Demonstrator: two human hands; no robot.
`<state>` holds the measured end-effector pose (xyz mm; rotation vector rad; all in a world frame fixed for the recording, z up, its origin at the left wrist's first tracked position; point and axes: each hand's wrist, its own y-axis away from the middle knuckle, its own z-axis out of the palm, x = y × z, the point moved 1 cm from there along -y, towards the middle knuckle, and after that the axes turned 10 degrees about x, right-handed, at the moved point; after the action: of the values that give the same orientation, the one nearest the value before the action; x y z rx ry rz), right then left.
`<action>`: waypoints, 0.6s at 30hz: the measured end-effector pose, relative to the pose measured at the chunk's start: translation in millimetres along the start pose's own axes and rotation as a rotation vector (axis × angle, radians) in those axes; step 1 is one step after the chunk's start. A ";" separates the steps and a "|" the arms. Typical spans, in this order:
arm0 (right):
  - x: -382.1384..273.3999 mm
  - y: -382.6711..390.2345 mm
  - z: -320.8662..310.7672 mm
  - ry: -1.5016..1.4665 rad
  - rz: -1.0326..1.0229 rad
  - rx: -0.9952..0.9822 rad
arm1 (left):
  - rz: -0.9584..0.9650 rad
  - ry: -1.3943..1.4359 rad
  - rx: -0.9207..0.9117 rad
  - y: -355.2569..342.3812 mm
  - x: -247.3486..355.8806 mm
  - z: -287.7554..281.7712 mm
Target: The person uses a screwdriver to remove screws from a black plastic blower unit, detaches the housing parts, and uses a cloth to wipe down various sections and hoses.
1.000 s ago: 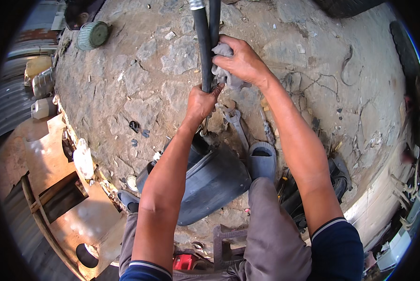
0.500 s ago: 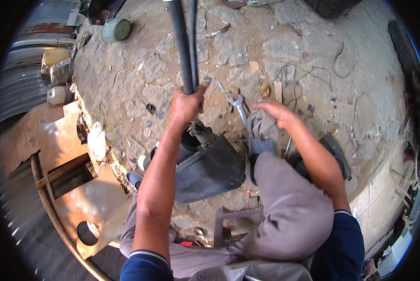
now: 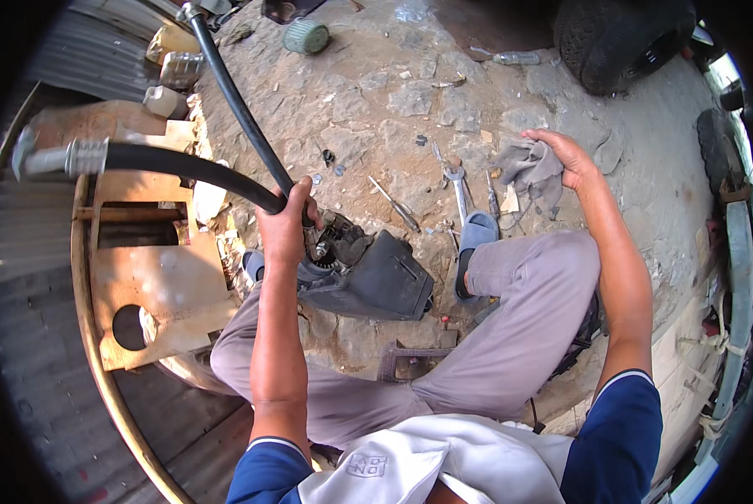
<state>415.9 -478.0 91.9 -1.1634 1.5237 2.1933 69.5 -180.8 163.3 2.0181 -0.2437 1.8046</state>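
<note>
My left hand (image 3: 282, 227) is closed around two black hoses near their lower ends. The thicker hose (image 3: 188, 165) bends out to the left and ends in a metal fitting (image 3: 78, 157). The thinner hose (image 3: 240, 105) slants up to the far left, also tipped with a metal fitting. Just beneath this hand lies a black plastic-and-metal assembly (image 3: 372, 277) with an angular housing. Out to the right, my right hand (image 3: 568, 155) grips a crumpled grey rag (image 3: 530, 168) above the ground. A spanner (image 3: 459, 191) and a screwdriver (image 3: 396, 203) lie between the hands.
My slippered foot (image 3: 477, 231) is beside the spanner. At the left stands a wooden board with cut-outs (image 3: 162, 290), near plastic jugs (image 3: 165, 101). A green ribbed container (image 3: 306, 37) lies far off. A large tyre (image 3: 603, 46) rises at the far right.
The hoses have swung from upright to the left and spread apart. My right hand has carried the rag away from my foot, to the right and farther out. The view has shifted too.
</note>
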 end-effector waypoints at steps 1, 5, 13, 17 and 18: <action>-3.1 7.9 4.4 0.002 -0.022 0.000 | 0.017 0.044 0.009 8.7 5.2 -10.3; -15.3 40.4 18.7 0.009 -0.100 -0.014 | 0.097 0.170 0.013 34.2 17.9 -41.0; -4.6 94.7 74.4 0.052 -0.221 -0.070 | 0.193 0.552 0.007 37.8 -9.7 -58.5; 36.0 130.2 108.2 0.034 -0.291 0.021 | 0.098 0.647 0.001 25.7 -47.2 -58.2; 50.6 135.4 115.7 0.043 -0.344 0.032 | 0.093 0.652 -0.006 26.5 -44.7 -61.9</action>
<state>248.6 -448.6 165.7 -1.3545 1.2563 1.9218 -3.5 -185.1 128.8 1.3269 -0.1422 2.3928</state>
